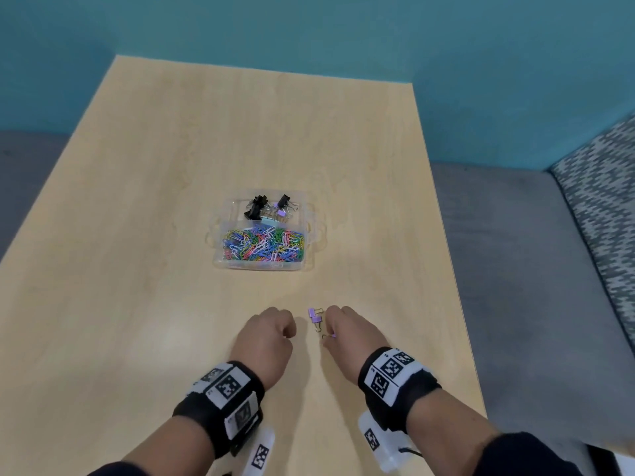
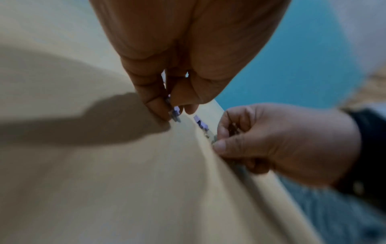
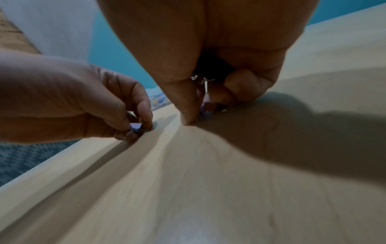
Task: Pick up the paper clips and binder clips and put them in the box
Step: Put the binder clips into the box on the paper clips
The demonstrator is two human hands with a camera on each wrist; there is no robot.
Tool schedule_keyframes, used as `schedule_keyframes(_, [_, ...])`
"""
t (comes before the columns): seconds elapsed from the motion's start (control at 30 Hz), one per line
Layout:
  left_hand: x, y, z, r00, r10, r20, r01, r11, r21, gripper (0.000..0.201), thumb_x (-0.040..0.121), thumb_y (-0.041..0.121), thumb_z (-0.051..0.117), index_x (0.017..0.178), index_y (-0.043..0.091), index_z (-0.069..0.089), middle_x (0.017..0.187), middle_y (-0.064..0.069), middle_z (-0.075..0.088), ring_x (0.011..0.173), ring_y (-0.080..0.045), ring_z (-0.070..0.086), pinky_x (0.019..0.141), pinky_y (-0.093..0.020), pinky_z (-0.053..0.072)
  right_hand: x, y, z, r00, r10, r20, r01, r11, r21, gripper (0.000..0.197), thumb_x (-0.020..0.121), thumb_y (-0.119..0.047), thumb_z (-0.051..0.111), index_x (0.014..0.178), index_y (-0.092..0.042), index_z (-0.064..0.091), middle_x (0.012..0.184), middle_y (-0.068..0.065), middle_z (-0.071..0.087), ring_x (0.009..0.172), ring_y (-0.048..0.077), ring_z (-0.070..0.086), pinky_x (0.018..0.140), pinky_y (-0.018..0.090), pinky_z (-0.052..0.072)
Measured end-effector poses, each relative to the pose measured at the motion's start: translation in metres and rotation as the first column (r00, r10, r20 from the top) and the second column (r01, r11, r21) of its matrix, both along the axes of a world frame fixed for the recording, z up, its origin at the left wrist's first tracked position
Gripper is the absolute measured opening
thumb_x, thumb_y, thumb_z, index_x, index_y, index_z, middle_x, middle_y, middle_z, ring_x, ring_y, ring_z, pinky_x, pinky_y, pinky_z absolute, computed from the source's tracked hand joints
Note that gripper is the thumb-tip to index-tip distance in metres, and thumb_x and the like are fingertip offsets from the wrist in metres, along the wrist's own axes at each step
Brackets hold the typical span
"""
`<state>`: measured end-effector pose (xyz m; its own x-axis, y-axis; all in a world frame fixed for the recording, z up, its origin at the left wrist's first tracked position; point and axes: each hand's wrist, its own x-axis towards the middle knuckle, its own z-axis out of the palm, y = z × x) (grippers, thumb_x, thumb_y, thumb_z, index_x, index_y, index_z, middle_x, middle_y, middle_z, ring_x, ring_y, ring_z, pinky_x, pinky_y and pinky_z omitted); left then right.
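Note:
A clear plastic box (image 1: 311, 235) sits mid-table; its far compartment holds black and purple binder clips (image 1: 268, 207), its near one holds colourful paper clips (image 1: 263, 245). Two small purple binder clips (image 1: 315, 316) lie loose on the table between my hands. My left hand (image 1: 290, 333) is curled, and in the left wrist view its fingertips pinch a purple binder clip (image 2: 175, 114) at the table surface. My right hand (image 1: 328, 336) pinches another purple binder clip (image 3: 203, 110) against the table, with metal clip handles (image 3: 201, 80) showing inside its palm.
The light wooden table (image 1: 171, 166) ends close to my right hand at its right edge (image 1: 460, 304). Grey carpet and a patterned seat (image 1: 604, 201) lie beyond that edge. Teal walls stand behind the table.

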<state>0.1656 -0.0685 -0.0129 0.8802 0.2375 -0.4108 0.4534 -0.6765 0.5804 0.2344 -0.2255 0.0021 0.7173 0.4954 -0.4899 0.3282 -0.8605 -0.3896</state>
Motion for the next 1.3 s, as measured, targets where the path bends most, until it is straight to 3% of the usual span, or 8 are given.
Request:
schedule_keyframes(0.07, [0.005, 0.000, 0.007, 0.943, 0.321, -0.086, -0.330, 0.884, -0.332, 0.027, 0.069, -0.011, 0.045, 0.069, 0.011, 0.060, 0.069, -0.002, 0.060, 0.062, -0.020, 0.055, 0.055, -0.026, 0.044, 0.001, 0.001, 0.000, 1.000, 0.028, 0.012, -0.028, 0.999, -0.041, 0.015, 0.089, -0.012, 0.043, 0.081, -0.020, 0.033, 0.076, -0.004, 0.039, 0.059, 0.016, 0.038, 0.047, 0.027, 0.025])
schedule_keyframes(0.13, [0.010, 0.000, 0.016, 0.813, 0.517, -0.268, -0.540, 0.495, -0.681, 0.030, 0.072, -0.019, 0.039, 0.071, 0.002, 0.060, 0.065, -0.011, 0.060, 0.058, -0.023, 0.052, 0.050, -0.024, 0.044, 0.002, -0.001, -0.001, 0.998, 0.056, 0.021, -0.055, 0.996, -0.064, 0.017, 0.082, -0.004, 0.039, 0.080, -0.019, 0.032, 0.074, -0.002, 0.040, 0.061, 0.022, 0.043, 0.047, 0.030, 0.025])
schedule_keyframes(0.27, [0.017, 0.005, 0.028, 0.740, 0.487, -0.464, -0.570, 0.088, -0.817, 0.026, 0.080, -0.014, 0.034, 0.086, 0.001, 0.055, 0.073, -0.015, 0.061, 0.064, -0.025, 0.057, 0.053, -0.026, 0.046, 0.003, -0.013, -0.004, 0.988, -0.110, -0.109, 0.117, 0.992, 0.055, 0.018, 0.082, -0.008, 0.044, 0.094, -0.021, 0.050, 0.085, -0.002, 0.057, 0.071, 0.022, 0.053, 0.057, 0.028, 0.038])
schedule_keyframes(0.33, [0.020, 0.005, 0.025, 0.749, 0.498, -0.437, -0.579, 0.169, -0.798, 0.017, 0.085, -0.005, 0.043, 0.084, 0.005, 0.056, 0.070, -0.012, 0.056, 0.056, -0.021, 0.051, 0.049, -0.026, 0.041, 0.006, -0.016, -0.001, 0.856, -0.399, -0.330, 0.474, 0.859, 0.193, 0.017, 0.081, -0.007, 0.047, 0.084, -0.019, 0.059, 0.080, -0.001, 0.061, 0.062, 0.018, 0.054, 0.051, 0.024, 0.039])
schedule_keyframes(0.5, [0.031, 0.003, 0.005, 0.999, -0.006, 0.042, 0.014, 0.982, -0.188, 0.030, 0.080, 0.007, 0.053, 0.103, 0.025, 0.059, 0.084, 0.002, 0.057, 0.082, -0.018, 0.058, 0.071, -0.031, 0.047, 0.014, -0.026, 0.013, 0.185, -0.443, -0.877, 0.973, 0.209, 0.100, 0.014, 0.085, 0.003, 0.044, 0.082, -0.002, 0.058, 0.073, 0.015, 0.054, 0.053, 0.020, 0.049, 0.043, 0.023, 0.040])
schedule_keyframes(0.67, [0.045, 0.001, -0.007, 0.874, -0.486, 0.019, 0.473, 0.858, 0.199, 0.034, 0.087, 0.018, 0.050, 0.120, 0.027, 0.047, 0.107, -0.003, 0.050, 0.099, -0.026, 0.050, 0.080, -0.037, 0.044, 0.021, -0.028, 0.023, 0.015, -0.331, -0.943, 0.996, 0.093, -0.017, 0.008, 0.086, -0.008, 0.054, 0.081, -0.004, 0.058, 0.068, 0.010, 0.056, 0.054, 0.020, 0.054, 0.045, 0.024, 0.049])
schedule_keyframes(1.17, [0.042, 0.000, 0.003, 0.865, -0.490, -0.106, 0.497, 0.809, 0.314, 0.028, 0.077, 0.018, 0.054, 0.101, 0.019, 0.040, 0.096, -0.006, 0.054, 0.082, -0.031, 0.057, 0.059, -0.036, 0.039, 0.083, 0.050, 0.051, 0.286, -0.399, -0.871, 0.955, 0.196, 0.224, 0.002, 0.091, -0.001, 0.056, 0.092, 0.000, 0.054, 0.069, 0.014, 0.054, 0.061, 0.024, 0.059, 0.072, 0.042, 0.059])
schedule_keyframes(1.3, [0.031, 0.005, 0.010, 0.982, -0.187, -0.034, 0.189, 0.980, 0.055, 0.009, 0.086, 0.024, 0.045, 0.091, 0.022, 0.052, 0.094, -0.002, 0.061, 0.087, -0.026, 0.059, 0.076, -0.035, 0.049, 0.119, 0.104, 0.065, 0.360, -0.384, -0.850, 0.927, 0.254, 0.278, 0.001, 0.093, 0.002, 0.052, 0.094, 0.002, 0.052, 0.076, 0.016, 0.049, 0.066, 0.026, 0.053, 0.079, 0.046, 0.057])
